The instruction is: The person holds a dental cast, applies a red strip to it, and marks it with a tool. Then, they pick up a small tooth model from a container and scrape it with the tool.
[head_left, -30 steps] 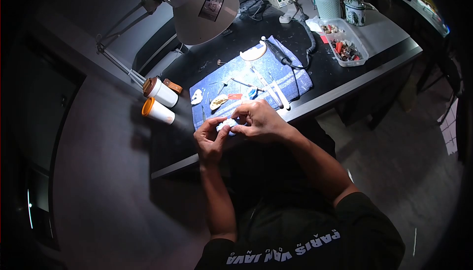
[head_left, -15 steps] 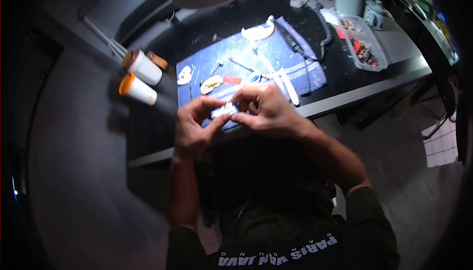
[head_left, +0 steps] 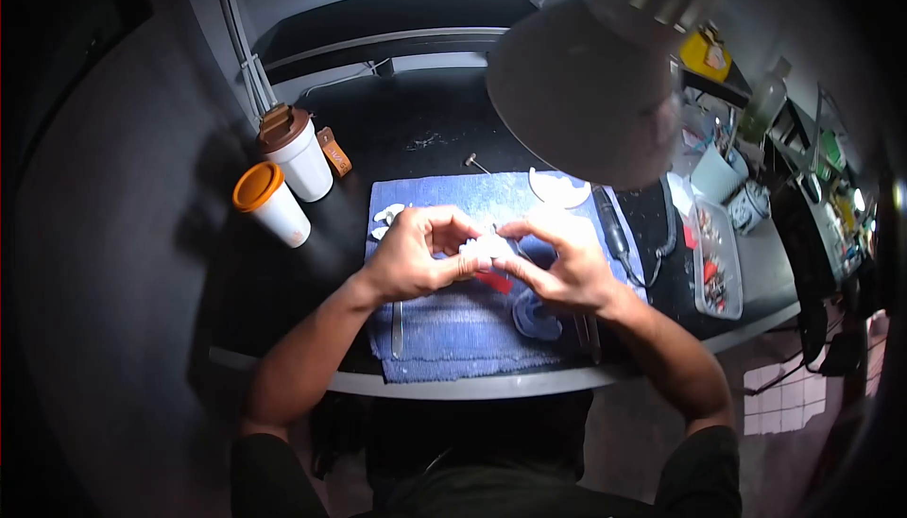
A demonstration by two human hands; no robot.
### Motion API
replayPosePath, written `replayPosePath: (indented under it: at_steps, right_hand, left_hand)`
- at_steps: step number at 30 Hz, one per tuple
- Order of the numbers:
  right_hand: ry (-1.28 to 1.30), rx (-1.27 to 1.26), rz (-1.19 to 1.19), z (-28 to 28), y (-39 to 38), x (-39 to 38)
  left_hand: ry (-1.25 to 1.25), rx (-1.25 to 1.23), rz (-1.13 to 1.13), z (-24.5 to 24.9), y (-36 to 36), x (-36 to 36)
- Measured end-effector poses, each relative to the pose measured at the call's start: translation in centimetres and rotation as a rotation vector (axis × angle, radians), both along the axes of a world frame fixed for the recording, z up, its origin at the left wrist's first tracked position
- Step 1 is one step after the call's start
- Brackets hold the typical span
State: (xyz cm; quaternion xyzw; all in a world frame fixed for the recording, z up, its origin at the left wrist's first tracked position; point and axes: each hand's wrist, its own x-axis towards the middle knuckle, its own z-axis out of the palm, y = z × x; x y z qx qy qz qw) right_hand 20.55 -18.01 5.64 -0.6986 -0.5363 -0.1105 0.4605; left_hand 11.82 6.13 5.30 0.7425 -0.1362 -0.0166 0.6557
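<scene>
Both hands meet over a blue cloth mat (head_left: 453, 329) under bright lamplight. Between the fingertips sits a small whitish piece (head_left: 486, 248), partly hidden and overexposed. My left hand (head_left: 423, 252) pinches its left side with thumb and fingers. From the right, my right hand (head_left: 559, 258) grips the same piece. Just below the fingers lies a red strip (head_left: 494, 282). A bluish translucent mould-like object (head_left: 537, 317) rests under my right hand. White fragments (head_left: 387, 220) lie left of my left hand, and a white curved piece (head_left: 558, 187) is at the mat's back.
A lamp shade (head_left: 586, 93) hangs above the back right. Two cups, one brown-lidded (head_left: 304, 164) and one orange-lidded (head_left: 276, 216), stand left. A black handpiece (head_left: 611, 220) with its cord lies on the mat's right side, near a plastic box (head_left: 715, 258) of small parts.
The camera view has shifted, showing the lamp lower and the mat more squarely. Both hands are raised further over the mat, still holding the whitish piece.
</scene>
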Motion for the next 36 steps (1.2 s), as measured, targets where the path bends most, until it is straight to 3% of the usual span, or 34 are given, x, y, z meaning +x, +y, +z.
replayPosePath:
  at_steps: [8,10,11,15,36]
  right_hand:
    - [-0.048,-0.010,0.072,-1.0,-0.2,0.0]
    - [-0.048,-0.080,0.090,-0.8,-0.8,0.0]
    - [-0.030,-0.085,0.096,-0.7,-0.8,-0.2]
    - [-0.029,-0.063,0.097,-0.6,-0.7,-0.6]
    - [0.075,-0.129,0.054,-1.6,-1.1,-0.9]
  left_hand:
    - [-0.002,0.003,0.079,-1.2,-1.1,-1.4]
    - [-0.165,0.242,0.131,-0.9,-1.1,-1.9]
    - [-0.219,0.172,0.140,-1.0,-1.4,-1.9]
    - [-0.435,0.301,0.141,-1.9,-1.0,-1.5]
    - [-0.502,0.446,0.199,-1.6,-1.1,-1.7]
